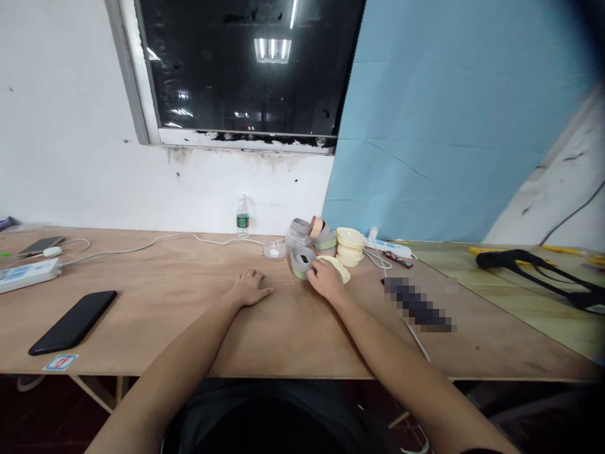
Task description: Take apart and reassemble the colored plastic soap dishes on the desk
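Head-worn view, forward and down onto the left hand [250, 289] and right hand [326, 282]

- This was a plain indoor workroom, as was shown by the fittings below.
- A plywood workbench [155, 328] was set up at 12 o'clock.
- A power strip [28, 275] was laid on it at 10 o'clock.
- Stacked grey rolls [299, 232] were placed at 12 o'clock.
- A blue backdrop sheet [449, 107] was hung at 1 o'clock.
- A stained white wall [70, 126] was seen at 11 o'clock.

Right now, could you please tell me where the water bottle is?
In the head view, the plastic water bottle stands at the back of the table near the wall, just left of a small clear dish.
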Tool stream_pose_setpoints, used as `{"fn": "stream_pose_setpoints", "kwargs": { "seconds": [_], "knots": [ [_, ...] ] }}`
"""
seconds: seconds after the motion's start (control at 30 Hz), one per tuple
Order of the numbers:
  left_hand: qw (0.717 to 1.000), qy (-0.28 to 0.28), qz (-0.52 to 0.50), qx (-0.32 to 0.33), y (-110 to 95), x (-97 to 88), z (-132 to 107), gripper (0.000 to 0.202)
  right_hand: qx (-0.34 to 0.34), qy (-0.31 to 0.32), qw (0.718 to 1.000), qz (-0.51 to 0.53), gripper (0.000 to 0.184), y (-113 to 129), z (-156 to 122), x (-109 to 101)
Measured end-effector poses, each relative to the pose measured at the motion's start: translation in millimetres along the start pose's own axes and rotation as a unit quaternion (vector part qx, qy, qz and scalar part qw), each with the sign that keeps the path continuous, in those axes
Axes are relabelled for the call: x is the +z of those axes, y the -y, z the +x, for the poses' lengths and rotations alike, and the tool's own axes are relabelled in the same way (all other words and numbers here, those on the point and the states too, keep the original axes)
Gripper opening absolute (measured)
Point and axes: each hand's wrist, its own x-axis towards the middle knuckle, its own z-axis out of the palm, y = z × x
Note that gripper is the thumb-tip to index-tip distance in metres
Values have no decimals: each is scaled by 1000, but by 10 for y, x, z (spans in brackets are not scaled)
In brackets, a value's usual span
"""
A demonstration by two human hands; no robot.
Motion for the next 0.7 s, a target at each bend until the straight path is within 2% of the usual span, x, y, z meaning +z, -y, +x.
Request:
{"fn": "stream_pose_setpoints", "kwargs": {
  "seconds": [0.27, 0.7],
  "knots": [
    [1000, -4, -1, 8, 28, 12, 7, 77, 30, -3, 1000, 8, 34, -43, 23, 22],
    [1000, 1, 7, 18, 23, -14, 1, 75, 4, -33, 999, 28, 29, -34, 17, 35]
  ]
}}
